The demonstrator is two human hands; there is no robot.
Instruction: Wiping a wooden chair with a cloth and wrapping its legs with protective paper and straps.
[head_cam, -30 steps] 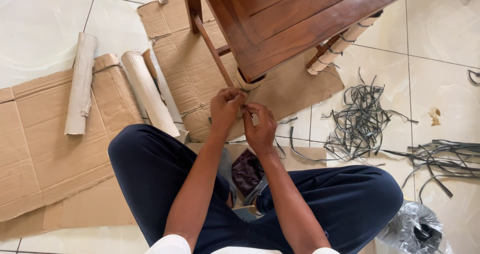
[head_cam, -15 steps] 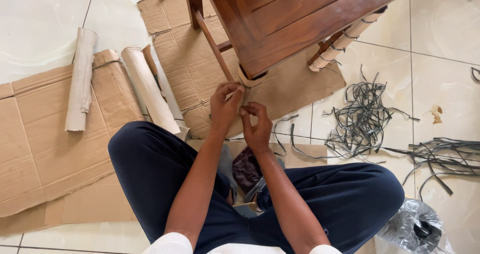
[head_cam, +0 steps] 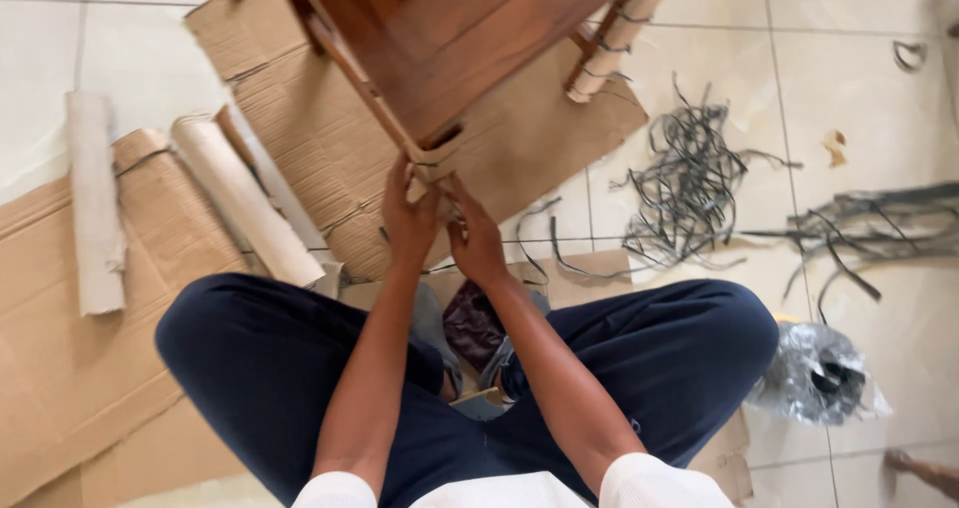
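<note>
I see the left hand and the right hand side by side just above the middle of the frame, both raised to the cardboard-wrapped front leg of the dark brown wooden chair. The fingers of both are curled and pinched at the lower edge of that wrapping; I judge they are gripping it or a thin strap there, but what exactly sits between the fingertips I cannot tell. The leg lies directly above the hands, touching them. The chair stands on a flat sheet of brown corrugated cardboard, likely to protect it from the tiled floor. A tangle of grey plastic straps lies at the right, well apart.
</note>
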